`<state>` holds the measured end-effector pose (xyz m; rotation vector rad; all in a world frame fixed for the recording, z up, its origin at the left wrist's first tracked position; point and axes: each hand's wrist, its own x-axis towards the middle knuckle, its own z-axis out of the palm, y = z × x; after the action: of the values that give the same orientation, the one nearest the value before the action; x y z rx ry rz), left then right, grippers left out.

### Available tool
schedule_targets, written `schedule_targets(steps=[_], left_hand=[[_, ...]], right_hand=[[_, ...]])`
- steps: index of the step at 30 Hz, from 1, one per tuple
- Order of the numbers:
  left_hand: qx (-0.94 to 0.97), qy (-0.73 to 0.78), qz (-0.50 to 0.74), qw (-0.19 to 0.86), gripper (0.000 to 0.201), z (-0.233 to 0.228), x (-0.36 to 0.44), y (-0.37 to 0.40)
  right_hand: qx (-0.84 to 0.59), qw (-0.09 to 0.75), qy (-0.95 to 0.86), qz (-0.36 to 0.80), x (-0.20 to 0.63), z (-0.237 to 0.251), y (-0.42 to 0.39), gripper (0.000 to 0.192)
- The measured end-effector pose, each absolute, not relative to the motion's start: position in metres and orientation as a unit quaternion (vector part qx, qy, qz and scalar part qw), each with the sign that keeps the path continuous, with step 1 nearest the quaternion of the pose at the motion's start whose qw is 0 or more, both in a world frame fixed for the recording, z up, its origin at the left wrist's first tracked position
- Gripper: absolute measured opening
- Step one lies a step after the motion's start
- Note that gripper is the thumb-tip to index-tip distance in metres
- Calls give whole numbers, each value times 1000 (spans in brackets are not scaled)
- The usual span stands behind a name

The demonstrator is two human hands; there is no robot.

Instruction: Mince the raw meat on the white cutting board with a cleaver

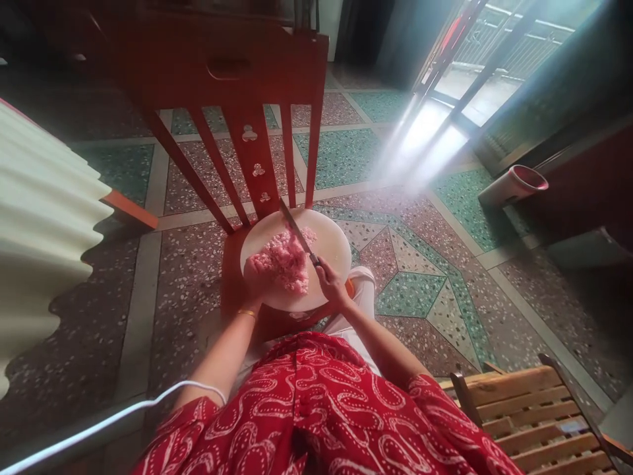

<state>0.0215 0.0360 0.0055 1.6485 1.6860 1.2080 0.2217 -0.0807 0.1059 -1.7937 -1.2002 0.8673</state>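
A round, pale cutting board (329,237) rests on the seat of a red wooden chair (232,277) in front of me. Pink minced meat (284,260) is spread over its left and middle part. In my right hand (332,284) is the handle of a knife (298,231). Its blade slants up and left across the meat toward the board's far edge. At the near left side of the board is my left hand (258,285), beside the meat. Its fingers blur into the meat's colour, so their grip is unclear.
The chair's slatted back (257,132) rises behind the board. A pale draped cloth (44,244) hangs at left, and a white cable (113,417) crosses my left arm. Slatted wooden furniture (534,402) stands at lower right. A bin (512,188) sits near the bright doorway.
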Motion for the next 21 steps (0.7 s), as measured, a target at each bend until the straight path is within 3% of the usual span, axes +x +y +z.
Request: schedule_targets(steps=[6, 13, 21], left_hand=[[595, 621, 452, 238, 25, 0, 21, 40], [601, 608, 460, 239, 23, -2, 19, 38], [597, 607, 471, 231, 24, -4, 20, 40]], right_hand=[[-666, 393, -583, 248, 218, 129, -89, 46], [-727, 262, -542, 329, 225, 115, -100, 42], [-673, 376, -587, 248, 238, 202, -114, 53]])
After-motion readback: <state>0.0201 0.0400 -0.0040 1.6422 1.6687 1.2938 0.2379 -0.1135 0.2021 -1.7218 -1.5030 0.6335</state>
